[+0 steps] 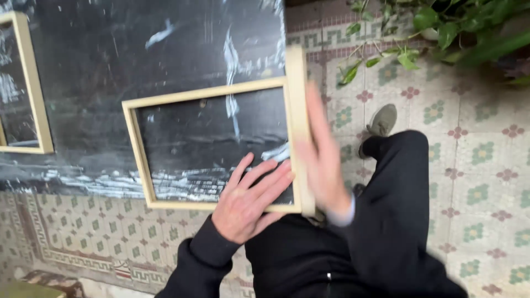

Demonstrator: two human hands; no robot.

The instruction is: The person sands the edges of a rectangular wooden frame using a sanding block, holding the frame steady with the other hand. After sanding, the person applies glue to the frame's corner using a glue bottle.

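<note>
On the black sheet point(110, 66), both open hands point(251, 201) point(323, 160) touch the wooden frame point(210, 94).

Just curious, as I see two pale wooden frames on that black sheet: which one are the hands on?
The middle frame. The left hand lies flat inside its lower right corner and the right hand is at its right side. The other frame, at the left edge, is untouched.

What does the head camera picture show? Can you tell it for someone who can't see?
A person's left hand lies flat on the bottom corner of a pale wooden frame on a black sheet streaked with white. Their blurred right hand rests against the frame's right side. Below are dark trousers, a grey shoe, a patterned tile floor and green leaves.
</note>
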